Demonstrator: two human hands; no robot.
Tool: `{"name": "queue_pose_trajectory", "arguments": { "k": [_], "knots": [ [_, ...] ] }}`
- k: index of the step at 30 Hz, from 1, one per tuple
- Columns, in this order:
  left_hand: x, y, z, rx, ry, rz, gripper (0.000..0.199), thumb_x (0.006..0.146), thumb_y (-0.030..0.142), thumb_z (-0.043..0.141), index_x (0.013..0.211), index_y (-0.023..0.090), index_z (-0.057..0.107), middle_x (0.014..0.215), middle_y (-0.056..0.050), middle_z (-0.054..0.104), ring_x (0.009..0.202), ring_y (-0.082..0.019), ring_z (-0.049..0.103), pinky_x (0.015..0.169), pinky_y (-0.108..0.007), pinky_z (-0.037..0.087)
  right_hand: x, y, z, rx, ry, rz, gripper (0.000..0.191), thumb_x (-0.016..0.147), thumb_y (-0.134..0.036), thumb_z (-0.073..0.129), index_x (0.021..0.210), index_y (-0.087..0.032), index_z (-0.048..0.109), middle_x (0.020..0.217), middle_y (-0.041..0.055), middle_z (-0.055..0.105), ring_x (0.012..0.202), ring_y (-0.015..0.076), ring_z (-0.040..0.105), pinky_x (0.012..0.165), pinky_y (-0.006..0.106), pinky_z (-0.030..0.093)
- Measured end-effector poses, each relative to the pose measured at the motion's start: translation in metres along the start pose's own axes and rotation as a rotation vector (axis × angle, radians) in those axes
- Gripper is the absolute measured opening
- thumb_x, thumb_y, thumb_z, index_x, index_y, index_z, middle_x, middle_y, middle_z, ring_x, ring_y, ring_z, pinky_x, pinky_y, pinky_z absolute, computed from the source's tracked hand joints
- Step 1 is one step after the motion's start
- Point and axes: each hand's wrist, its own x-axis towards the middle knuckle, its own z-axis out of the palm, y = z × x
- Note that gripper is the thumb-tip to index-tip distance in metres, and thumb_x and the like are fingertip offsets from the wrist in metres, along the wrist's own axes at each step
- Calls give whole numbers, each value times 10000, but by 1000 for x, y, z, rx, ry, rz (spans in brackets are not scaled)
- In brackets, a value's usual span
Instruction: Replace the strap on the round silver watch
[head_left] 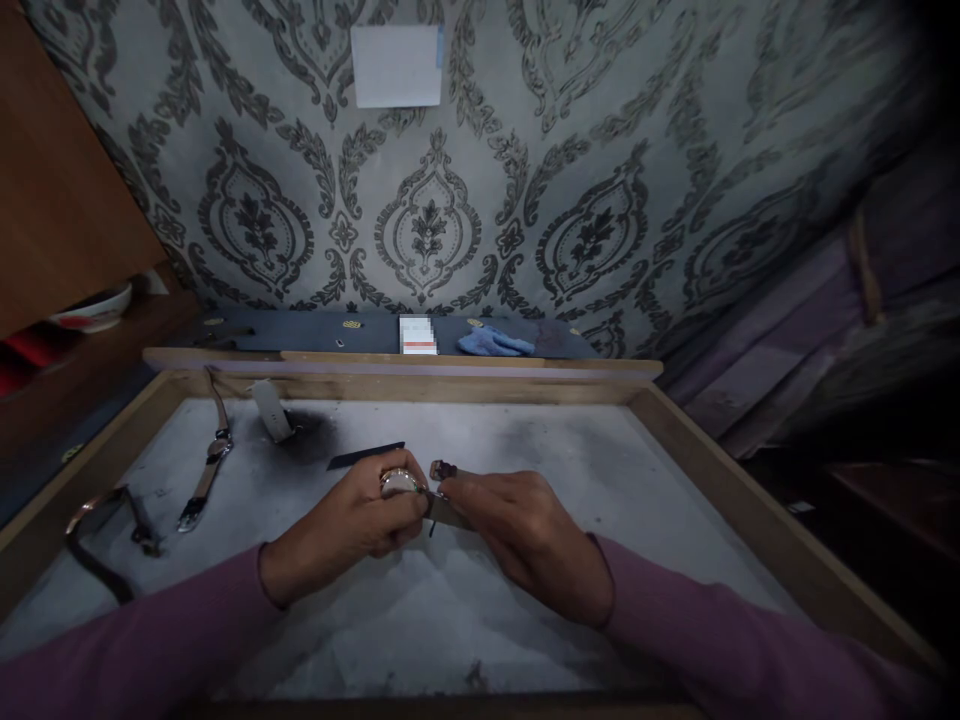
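Watch [400,485] Held Between Left Hand [360,508] and Right Hand [534,522]

We see a patterned wall [427,215] filling the upper view, and below it a wide wooden-rimmed tray [465,386] with a pale floor. At our left stands a brown wooden cabinet [67,160].

Both hands meet near the tray's middle, purple sleeves [172,620] behind them. The watch lies at the left hand's fingertips, gripped between thumb and curled forefinger, its pale round face showing, just left of the right hand. The right hand is closed, its fingers pinching close beside the watch; we cannot tell whether they grip the tan strap [450,513], a thin tool, or both.

Beyond the tray's far edge we find a crumpled blue cloth [495,341] and a small white box [417,334]. Inside, well left of the hands, lie a second watch [217,446] and a dark curved band [101,560]. A pale stand [271,410] is near them. A black strip [366,456] lies just beyond the left hand. Smallest, a buckle [442,470] shows past the right fingertips.
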Motion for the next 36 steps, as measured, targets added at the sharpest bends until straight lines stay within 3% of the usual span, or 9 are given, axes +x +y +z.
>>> {"name": "queue_pose_trajectory", "arguments": {
  "k": [4, 10, 14, 26, 36],
  "knots": [
    [1, -2, -1, -27, -4, -5, 119, 792, 228, 576, 764, 191, 466, 518, 91, 425, 435, -54, 255, 399, -188, 164, 0, -1, 0, -6, -40, 22, 263, 946, -77, 336, 1021, -117, 584, 719, 75, 653, 594, 146, 583, 543, 245, 435],
    [2, -4, -5, 45, -22, 51, 112, 839, 256, 550, 803, 191, 466, 529, 98, 410, 458, -60, 249, 416, -182, 180, 8, -6, -2, 304, 5, 193, 306, 1000, -196, 379, 839, -127, 630, 653, 24, 607, 531, 99, 520, 512, 218, 386],
    [2, -5, -6, 69, -23, 73, 89, 845, 240, 533, 817, 196, 461, 544, 93, 409, 476, -68, 265, 430, -185, 198, 9, -7, -1, 362, -8, 241, 327, 1003, -221, 389, 818, -128, 641, 646, 15, 601, 525, 93, 510, 502, 218, 387],
    [0, 1, -2, 33, -19, 44, 133, 813, 255, 566, 770, 195, 456, 518, 94, 426, 438, -55, 270, 406, -184, 184, 2, -1, -2, -59, 16, -31, 251, 952, -77, 334, 1023, -130, 569, 716, 77, 674, 590, 157, 618, 527, 256, 456],
    [1, -2, -3, -51, -62, 19, 114, 819, 217, 571, 786, 193, 464, 513, 95, 433, 426, -50, 261, 400, -174, 183, 0, -2, -1, -165, 2, -86, 275, 912, -31, 342, 1111, -132, 502, 741, 64, 666, 583, 159, 604, 514, 266, 447]
  ]
}}
